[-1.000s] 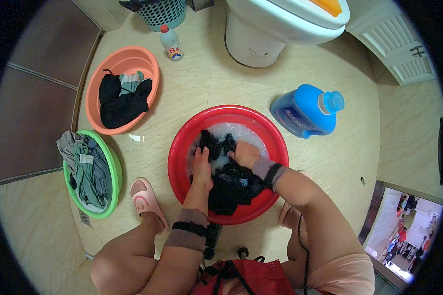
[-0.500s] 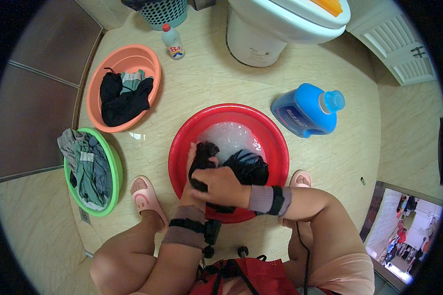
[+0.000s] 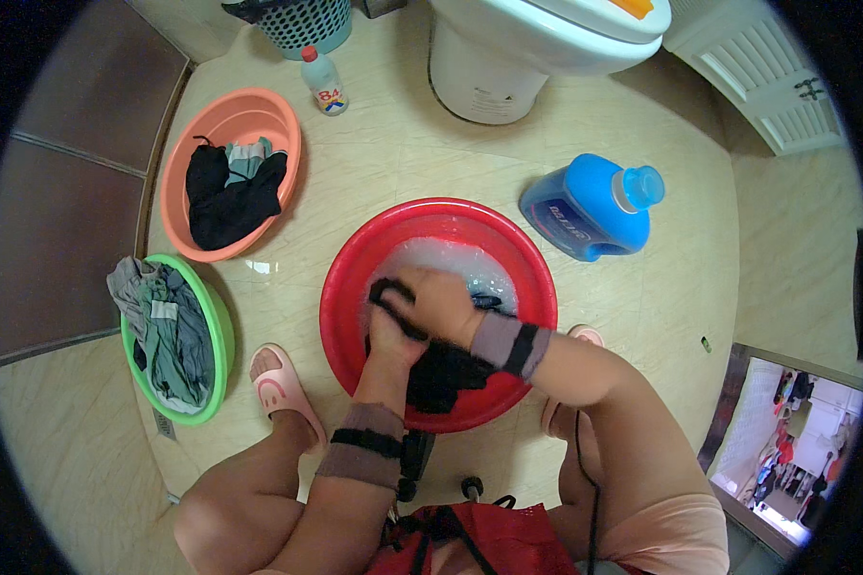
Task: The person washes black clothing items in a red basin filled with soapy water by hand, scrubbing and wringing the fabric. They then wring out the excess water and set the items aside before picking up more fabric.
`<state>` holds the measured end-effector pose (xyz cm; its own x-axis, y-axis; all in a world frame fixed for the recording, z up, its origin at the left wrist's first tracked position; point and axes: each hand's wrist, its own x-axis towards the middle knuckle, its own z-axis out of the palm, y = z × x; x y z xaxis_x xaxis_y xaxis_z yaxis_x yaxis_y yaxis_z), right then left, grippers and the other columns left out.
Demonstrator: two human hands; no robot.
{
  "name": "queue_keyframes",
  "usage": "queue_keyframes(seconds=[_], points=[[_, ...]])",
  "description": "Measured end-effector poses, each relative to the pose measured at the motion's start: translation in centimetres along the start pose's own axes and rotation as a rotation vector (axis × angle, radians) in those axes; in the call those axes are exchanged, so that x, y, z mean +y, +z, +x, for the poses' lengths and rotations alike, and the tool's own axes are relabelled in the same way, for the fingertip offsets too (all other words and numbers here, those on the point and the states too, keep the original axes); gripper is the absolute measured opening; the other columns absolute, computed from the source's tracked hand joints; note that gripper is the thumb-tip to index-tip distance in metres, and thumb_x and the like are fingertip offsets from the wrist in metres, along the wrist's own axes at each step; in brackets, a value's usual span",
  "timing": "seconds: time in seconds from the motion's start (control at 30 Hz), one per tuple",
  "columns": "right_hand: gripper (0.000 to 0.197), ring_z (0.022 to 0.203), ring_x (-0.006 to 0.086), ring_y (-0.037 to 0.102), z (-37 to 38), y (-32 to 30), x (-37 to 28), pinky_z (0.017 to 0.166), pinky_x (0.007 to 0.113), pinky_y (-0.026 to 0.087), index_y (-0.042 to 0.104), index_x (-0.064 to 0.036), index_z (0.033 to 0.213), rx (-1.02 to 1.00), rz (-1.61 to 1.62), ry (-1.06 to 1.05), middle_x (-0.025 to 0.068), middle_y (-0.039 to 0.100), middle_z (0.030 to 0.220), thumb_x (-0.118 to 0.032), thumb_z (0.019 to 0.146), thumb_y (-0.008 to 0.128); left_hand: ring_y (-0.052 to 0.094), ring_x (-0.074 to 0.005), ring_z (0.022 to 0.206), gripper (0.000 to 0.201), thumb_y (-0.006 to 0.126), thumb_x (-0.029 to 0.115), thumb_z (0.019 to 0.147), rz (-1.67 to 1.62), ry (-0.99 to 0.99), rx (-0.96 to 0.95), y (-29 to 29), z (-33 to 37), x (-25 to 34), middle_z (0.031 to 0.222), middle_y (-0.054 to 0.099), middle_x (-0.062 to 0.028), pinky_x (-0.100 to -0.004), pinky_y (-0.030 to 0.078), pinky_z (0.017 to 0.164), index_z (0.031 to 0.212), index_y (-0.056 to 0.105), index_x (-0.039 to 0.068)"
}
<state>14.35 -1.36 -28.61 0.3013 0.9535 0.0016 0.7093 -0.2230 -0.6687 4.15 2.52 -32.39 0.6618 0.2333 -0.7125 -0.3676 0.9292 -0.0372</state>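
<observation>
A red basin holds cloudy, foamy water in front of me. Inside it, both hands grip a wet black garment whose kind I cannot make out. My left hand is closed on a fold of it at the basin's left side. Slightly blurred, my right hand lies across from it, fingers curled over the same black cloth. The garment's lower part hangs toward the near rim, below my right wrist. A small dark piece of cloth pokes from the water beside my right hand.
Left stand an orange basin and a green basin, both with clothes. A blue detergent jug stands right of the red basin. Farther off are a small bottle, a teal basket and a toilet.
My right hand has moved up and over the water, fingers now farther forward. The black garment has spread down toward the near rim, and the dark bulge at right has mostly gone from sight.
</observation>
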Motion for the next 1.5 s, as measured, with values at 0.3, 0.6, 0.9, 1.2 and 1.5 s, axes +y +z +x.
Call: queue_keyframes(seconds=[0.3,0.6,0.9,1.2,1.5], points=[[0.046,0.083,0.0407,0.065,-0.9,1.9,6.8,0.072,0.049,0.051,0.049,-0.0048,0.118,-0.350,-0.184,0.431,0.0233,0.066,0.086,-0.039,0.088,0.056,0.039,-0.0265,0.129,0.058,0.056,0.031,0.093,0.561,0.440,0.308,3.0,-1.6,0.9,0.141,0.041,-0.0089,-0.0457,0.031,0.106,0.143,0.033,0.013],[0.035,0.085,0.0384,0.064,1.4,1.3,2.7,0.075,0.048,0.051,0.060,-0.0100,0.107,-0.086,0.118,0.146,0.0179,0.067,0.093,-0.031,0.079,0.067,0.044,-0.0278,0.124,0.056,0.052,0.043,0.093,0.299,0.322,0.069,0.1,-0.4,1.3,0.135,0.047,-0.0092,-0.0460,0.033,0.106,0.139,0.039,0.013],[0.032,0.076,0.0310,0.066,-2.3,-0.8,-6.0,0.070,0.044,0.051,0.065,-0.0111,0.089,-0.191,0.144,-0.296,0.0126,0.067,0.080,-0.042,0.080,0.063,0.052,-0.0274,0.117,0.057,0.045,0.059,0.090,0.100,0.207,-0.061,0.3,-2.6,1.9,0.127,0.055,-0.0089,-0.0458,0.041,0.101,0.127,0.053,0.015],[0.027,0.076,0.0327,0.064,-0.2,-1.0,-5.3,0.064,0.040,0.051,0.065,-0.0111,0.087,-0.008,0.162,-0.172,0.0119,0.066,0.083,-0.037,0.081,0.067,0.052,-0.0256,0.117,0.059,0.042,0.061,0.089,0.066,0.216,-0.403,-4.3,0.9,1.4,0.128,0.055,-0.0072,-0.0437,0.040,0.101,0.126,0.052,0.016],[0.036,0.081,0.0365,0.066,2.6,-1.1,3.7,0.072,0.046,0.052,0.063,-0.0104,0.106,-0.057,-0.046,0.328,0.0206,0.067,0.091,-0.040,0.086,0.060,0.053,-0.0246,0.113,0.049,0.055,0.042,0.091,0.215,0.278,0.093,0.5,0.1,1.0,0.125,0.056,-0.0086,-0.0399,0.043,0.095,0.129,0.050,0.011]])
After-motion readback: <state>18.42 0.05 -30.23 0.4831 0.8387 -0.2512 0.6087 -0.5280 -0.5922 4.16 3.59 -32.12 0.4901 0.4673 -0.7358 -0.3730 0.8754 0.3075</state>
